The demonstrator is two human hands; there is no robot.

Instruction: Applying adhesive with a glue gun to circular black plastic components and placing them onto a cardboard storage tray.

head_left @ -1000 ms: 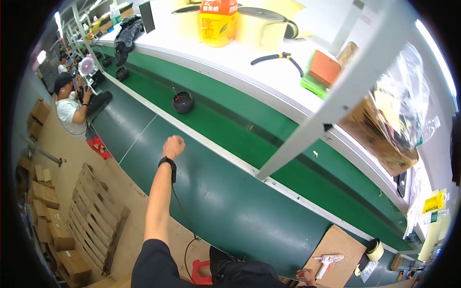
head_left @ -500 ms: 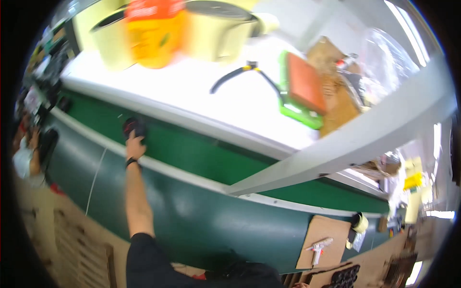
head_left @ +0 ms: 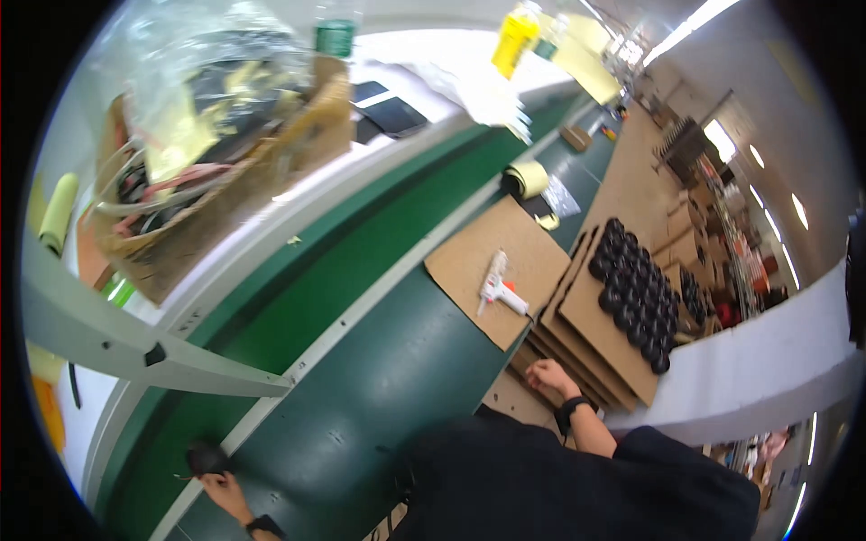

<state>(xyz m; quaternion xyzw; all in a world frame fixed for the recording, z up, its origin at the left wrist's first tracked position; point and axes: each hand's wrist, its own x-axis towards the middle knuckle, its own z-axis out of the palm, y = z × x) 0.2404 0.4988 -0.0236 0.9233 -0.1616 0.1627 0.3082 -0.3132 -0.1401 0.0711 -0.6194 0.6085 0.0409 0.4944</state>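
Observation:
At the lower left, my left hand (head_left: 225,496) has its fingers closed on the edge of a black round part (head_left: 207,457). The part is over the inner rim of the bench, at the green belt, and a thin wire-like piece sticks out beside it. My right hand (head_left: 552,375) hangs beside a stack of brown cardboard sheets (head_left: 586,379), fingers loosely bent and apart, with nothing visible in them. On the top sheet stand several black round parts (head_left: 636,293) in close rows. A white glue gun (head_left: 501,288) lies on a cardboard sheet (head_left: 460,261) on the dark green bench.
A grey metal post (head_left: 180,361) rises between my left hand and the raised white shelf. On that shelf stand a cardboard box (head_left: 225,198) with plastic bags, a dark phone (head_left: 394,117) and a yellow bottle (head_left: 516,41). A roll of yellowish tape (head_left: 530,178) lies beyond the glue gun.
My view has swung to the right, toward the glue gun and cardboard stack. My left hand, earlier reaching to the black part on the belt, now holds it nearer the bench rim. My right hand has come into view.

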